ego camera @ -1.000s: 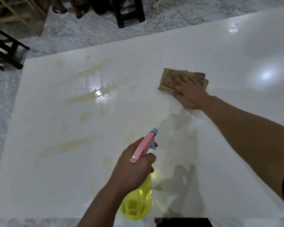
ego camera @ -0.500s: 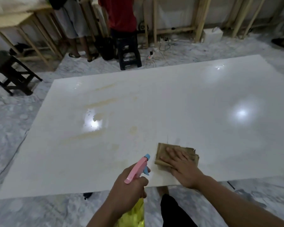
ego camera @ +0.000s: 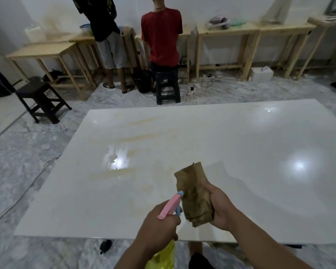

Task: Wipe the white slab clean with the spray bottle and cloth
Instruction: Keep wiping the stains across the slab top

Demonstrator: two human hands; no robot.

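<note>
Two hands full — left hand (ego camera: pixel 159 220) fingers wrapped round spray bottle (ego camera: pixel 168 208), right hand (ego camera: pixel 219 206) gripping cloth (ego camera: pixel 195 193) above white slab (ego camera: pixel 240 152), nozzle beside cloth: risks soaking cloth, missing yellow stains (ego camera: pixel 140 136) beyond.

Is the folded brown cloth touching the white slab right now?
Apart. The head view shows the right hand gripping the folded brown cloth upright, lifted clear of the white slab.
</note>
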